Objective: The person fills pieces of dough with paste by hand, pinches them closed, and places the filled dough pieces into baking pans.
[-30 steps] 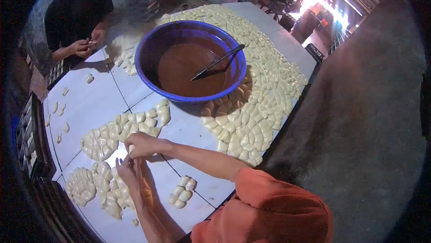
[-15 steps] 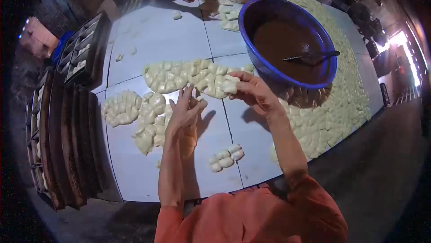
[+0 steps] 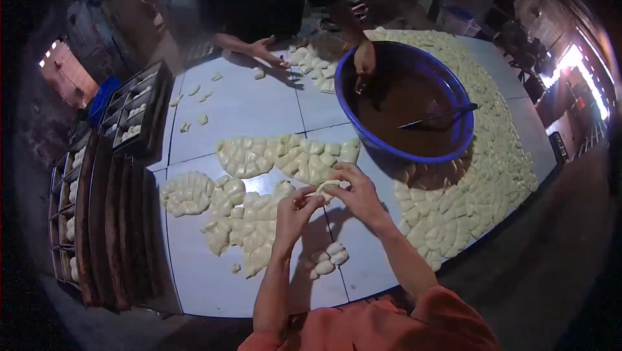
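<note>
Between my two hands, just above the white tiled table (image 3: 372, 247), is a small pale piece of dough (image 3: 322, 193). The fingertips of my left hand (image 3: 293, 216) pinch its left side. My right hand (image 3: 360, 198) grips the right side with thumb and fingers. Beyond my hands spreads a lumpy dough sheet (image 3: 304, 160) made of many pressed-together pieces. A similar dough patch (image 3: 256, 224) lies left of my left forearm. Close to my body sits a small cluster of rounded dough pieces (image 3: 329, 260).
A big blue tub (image 3: 357, 132) of brown liquid (image 3: 414, 108) holds a dark long-handled tool (image 3: 440, 116). Across the table, a co-worker's hand (image 3: 365, 59) reaches into it. Dough pieces cover the table's right side (image 3: 473, 202). Stacked wooden trays (image 3: 107, 221) stand left.
My left hand has left the dough sheet and joined my right on the piece, which is nearer me. The view has tilted up. The co-worker's hands have parted, one now over the tub.
</note>
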Demonstrator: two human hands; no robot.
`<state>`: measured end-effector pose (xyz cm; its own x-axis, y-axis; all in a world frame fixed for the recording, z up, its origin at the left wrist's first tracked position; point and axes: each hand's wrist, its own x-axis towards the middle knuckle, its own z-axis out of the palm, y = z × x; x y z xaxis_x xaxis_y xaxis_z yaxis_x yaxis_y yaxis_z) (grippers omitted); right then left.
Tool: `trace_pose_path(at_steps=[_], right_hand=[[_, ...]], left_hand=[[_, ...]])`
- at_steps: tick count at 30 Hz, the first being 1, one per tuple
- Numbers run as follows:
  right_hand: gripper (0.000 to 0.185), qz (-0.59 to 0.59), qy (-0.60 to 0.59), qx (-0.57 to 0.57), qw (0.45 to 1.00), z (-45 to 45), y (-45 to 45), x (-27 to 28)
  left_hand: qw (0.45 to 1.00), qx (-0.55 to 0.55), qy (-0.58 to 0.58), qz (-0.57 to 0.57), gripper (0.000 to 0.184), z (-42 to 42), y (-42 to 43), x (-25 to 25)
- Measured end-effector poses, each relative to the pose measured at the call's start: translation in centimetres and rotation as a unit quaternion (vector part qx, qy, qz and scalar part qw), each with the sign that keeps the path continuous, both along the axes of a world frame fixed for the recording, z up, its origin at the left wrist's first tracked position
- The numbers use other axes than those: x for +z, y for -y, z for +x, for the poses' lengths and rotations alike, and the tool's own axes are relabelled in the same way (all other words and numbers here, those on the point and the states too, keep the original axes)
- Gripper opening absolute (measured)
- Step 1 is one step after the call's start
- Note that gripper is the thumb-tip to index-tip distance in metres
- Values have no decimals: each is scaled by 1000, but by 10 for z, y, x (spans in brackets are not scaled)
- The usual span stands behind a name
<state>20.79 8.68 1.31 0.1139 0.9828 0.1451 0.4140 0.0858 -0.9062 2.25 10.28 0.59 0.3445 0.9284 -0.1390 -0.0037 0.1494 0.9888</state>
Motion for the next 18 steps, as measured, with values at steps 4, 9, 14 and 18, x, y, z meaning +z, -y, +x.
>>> trace_pose_path(at_steps=[4, 9, 14, 18], right_hand=[[39, -4, -162, 9, 987, 11, 9, -3], [23, -67, -540, 96, 833, -5, 32, 43], [16, -74, -525, 146, 835, 29, 32, 69], [18, -17, -371, 40, 928, 101, -7, 85]], left_hand=[[972, 101, -21, 212, 68, 38, 12, -9], [927, 188, 160, 284, 80, 94, 28, 13], [927, 75, 113, 349, 80, 112, 25, -18], [990, 46, 118, 63, 69, 93, 52, 4]])
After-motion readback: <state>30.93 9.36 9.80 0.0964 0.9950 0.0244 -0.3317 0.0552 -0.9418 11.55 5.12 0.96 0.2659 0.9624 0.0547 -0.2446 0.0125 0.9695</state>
